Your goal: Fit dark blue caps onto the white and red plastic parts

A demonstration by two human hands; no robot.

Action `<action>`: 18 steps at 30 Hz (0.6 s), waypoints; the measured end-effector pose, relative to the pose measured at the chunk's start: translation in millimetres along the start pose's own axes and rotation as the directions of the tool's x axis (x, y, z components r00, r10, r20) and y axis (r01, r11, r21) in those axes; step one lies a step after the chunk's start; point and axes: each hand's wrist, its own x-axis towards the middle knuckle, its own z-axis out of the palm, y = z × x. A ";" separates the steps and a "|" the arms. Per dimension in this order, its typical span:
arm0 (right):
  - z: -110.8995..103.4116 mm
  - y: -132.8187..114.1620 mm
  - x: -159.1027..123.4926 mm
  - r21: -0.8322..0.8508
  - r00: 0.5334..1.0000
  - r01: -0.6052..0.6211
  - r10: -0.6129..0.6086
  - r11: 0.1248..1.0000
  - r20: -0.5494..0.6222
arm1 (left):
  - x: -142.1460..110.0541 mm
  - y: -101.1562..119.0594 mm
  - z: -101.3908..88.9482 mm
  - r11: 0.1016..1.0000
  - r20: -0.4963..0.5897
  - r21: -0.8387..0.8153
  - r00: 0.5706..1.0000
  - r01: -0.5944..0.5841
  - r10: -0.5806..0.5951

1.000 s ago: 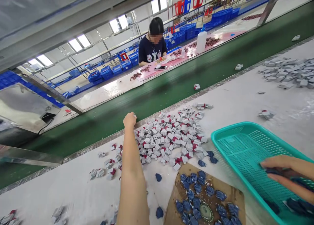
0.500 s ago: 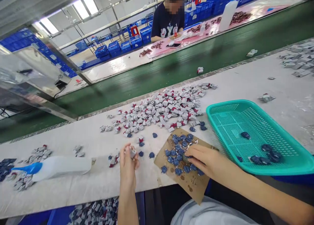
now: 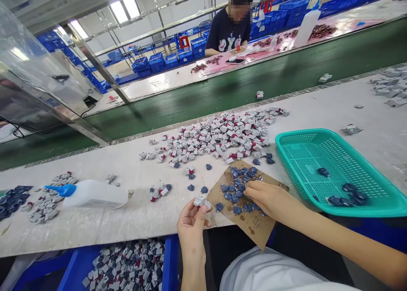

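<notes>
My left hand (image 3: 194, 223) is closed in a pinch around a small light-grey plastic piece (image 3: 202, 203), held up just over the table's front edge. To its right, my right hand (image 3: 262, 193) reaches onto a brown cardboard sheet (image 3: 254, 231). Small navy-blue plastic pieces (image 3: 237, 191) lie scattered over that sheet, among shiny wet spots. The fingertips of my right hand are pressed together at the pile, and whatever is between them is hidden. A few loose navy pieces (image 3: 204, 190) lie on the table between the hands.
Behind is a heap of grey-and-red pieces (image 3: 219, 134). A green basket (image 3: 343, 155) stands right; a white bottle with blue nozzle (image 3: 98, 194) lies left. Below the edge is a blue bin (image 3: 171, 261) of pieces. Across the green belt (image 3: 178, 96) sits another person (image 3: 225, 32).
My left hand has moved right, towards the cardboard, and turned so the grey piece shows at its fingertips. My right hand stays at the navy pieces. The camera view has shifted slightly.
</notes>
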 end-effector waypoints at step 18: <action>-58.5 -35.2 -3.6 0.717 0.953 -0.175 0.299 0.675 -0.050 | -34.0 -6.8 47.0 0.993 0.214 -0.024 0.971 0.116 -0.108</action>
